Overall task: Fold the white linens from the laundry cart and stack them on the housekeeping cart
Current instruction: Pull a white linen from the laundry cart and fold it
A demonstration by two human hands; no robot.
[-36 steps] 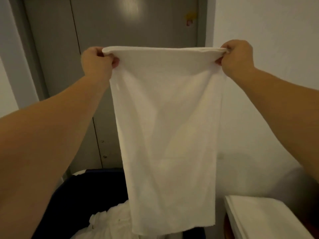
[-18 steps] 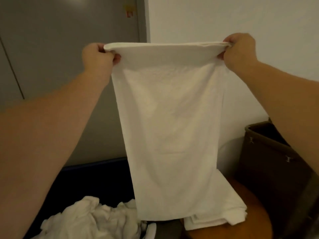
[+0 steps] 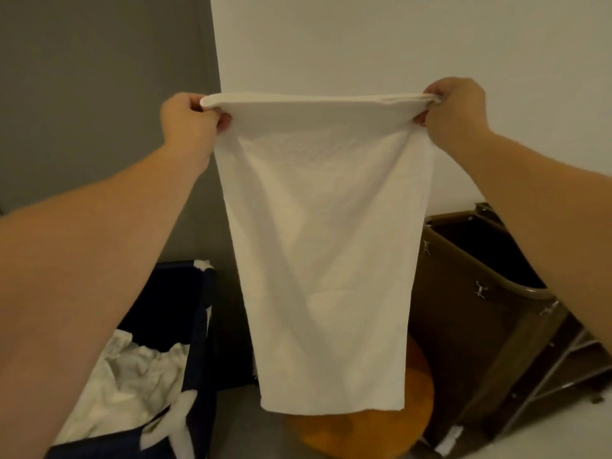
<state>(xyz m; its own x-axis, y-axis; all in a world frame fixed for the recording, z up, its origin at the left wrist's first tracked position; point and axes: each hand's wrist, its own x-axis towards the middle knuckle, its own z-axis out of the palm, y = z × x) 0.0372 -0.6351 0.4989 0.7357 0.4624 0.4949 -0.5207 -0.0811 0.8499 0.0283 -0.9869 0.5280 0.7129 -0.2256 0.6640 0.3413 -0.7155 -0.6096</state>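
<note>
Soft, wrinkled, rectangular linen (image 3: 318, 243) hangs.

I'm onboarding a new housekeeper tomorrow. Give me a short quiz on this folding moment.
1. True or false: the left hand and right hand both grip the top edge of the white linen.
2. Where is the blue laundry cart? A lower left, B lower right, C behind the linen.
3. What colour is the bin at right?
Key: 1 true; 2 A; 3 brown.

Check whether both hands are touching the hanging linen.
Touching. The head view shows the left hand and right hand pinching top corners of the linen.
</note>
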